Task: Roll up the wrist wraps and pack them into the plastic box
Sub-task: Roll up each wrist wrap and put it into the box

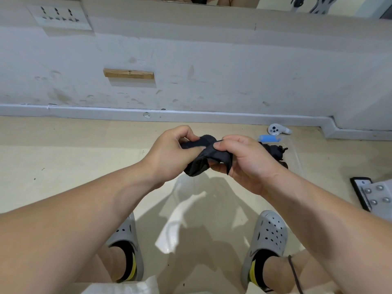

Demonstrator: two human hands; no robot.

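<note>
Centre frame, our left grip point(169, 151) and right grip point(246, 160) both pinching a black wrist wrap point(203, 160), bunched between them above the floor point(63, 166), clear plastic box point(296, 153) on the floor just right of our right grip, dark wraps point(275, 150) inside, white controller point(275, 129) beyond it

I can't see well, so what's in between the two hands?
A black wrist wrap, bunched up. The left hand and the right hand both pinch it above the floor. The head view shows this.
</note>
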